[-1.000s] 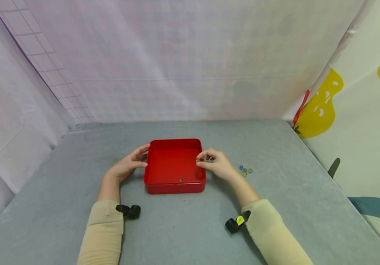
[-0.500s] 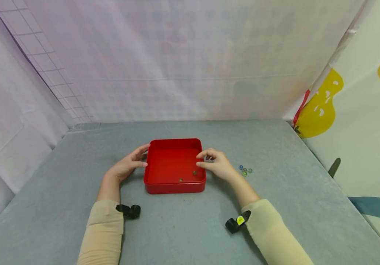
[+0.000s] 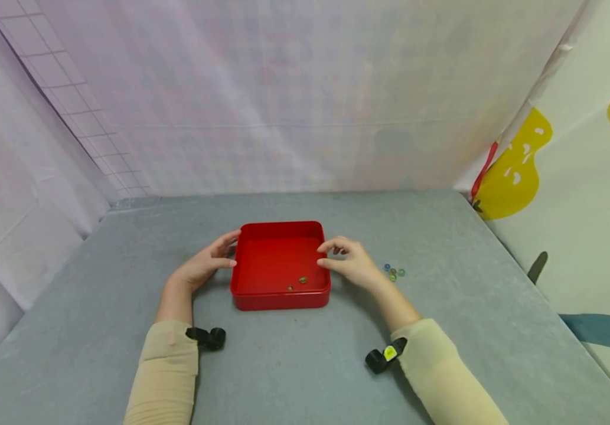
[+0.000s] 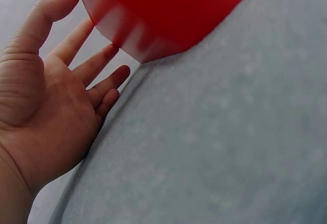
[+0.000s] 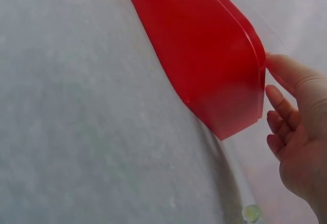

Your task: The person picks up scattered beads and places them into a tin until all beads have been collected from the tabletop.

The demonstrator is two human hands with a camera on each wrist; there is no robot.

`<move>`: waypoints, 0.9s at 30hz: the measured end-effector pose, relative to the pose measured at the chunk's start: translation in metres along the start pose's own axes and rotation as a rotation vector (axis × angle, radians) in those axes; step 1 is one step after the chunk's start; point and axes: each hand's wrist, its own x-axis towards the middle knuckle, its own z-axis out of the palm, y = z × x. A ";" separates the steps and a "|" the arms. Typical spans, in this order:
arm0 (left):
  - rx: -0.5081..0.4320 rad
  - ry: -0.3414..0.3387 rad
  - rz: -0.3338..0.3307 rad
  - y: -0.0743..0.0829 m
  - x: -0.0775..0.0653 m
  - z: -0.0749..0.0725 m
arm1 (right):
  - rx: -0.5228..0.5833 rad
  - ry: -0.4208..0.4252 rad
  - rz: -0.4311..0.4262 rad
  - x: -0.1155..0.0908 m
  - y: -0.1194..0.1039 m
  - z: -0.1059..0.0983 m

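A shallow red square box (image 3: 278,301) with no lid on it rests on the table. Two small greenish marbles (image 3: 303,280) lie on its floor near the front wall. My left hand (image 3: 204,265) touches the box's left side, its fingers extended; in the left wrist view the fingertips (image 4: 112,50) meet the red wall. At the right rim is my right hand (image 3: 349,261), thumb and index finger apart with nothing between them. From the right wrist view, the thumb overlaps the rim, the other fingers (image 5: 281,106) loosely bent beside the wall.
Several glass marbles (image 3: 393,273), blue, brown and green, sit in a cluster right of the box behind my right forearm. A grey cloth covers the table (image 3: 283,372). Pale curtains (image 3: 305,118) stand along the back and sides. Black wrist cameras (image 3: 217,339) are strapped to both sleeves.
A marble between the right thumb and index finger has dropped into the box and rolled leftward toward the other one. The right hand has shifted slightly right; the left stays put.
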 end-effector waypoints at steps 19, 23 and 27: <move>-0.004 -0.001 0.003 0.001 0.000 0.001 | -0.028 0.007 -0.031 -0.010 0.000 -0.019; -0.005 -0.001 0.002 0.001 0.000 0.002 | -0.025 0.012 -0.016 -0.012 0.001 -0.024; -0.004 -0.001 0.007 0.001 0.000 0.002 | -0.017 0.024 -0.004 -0.015 0.004 -0.027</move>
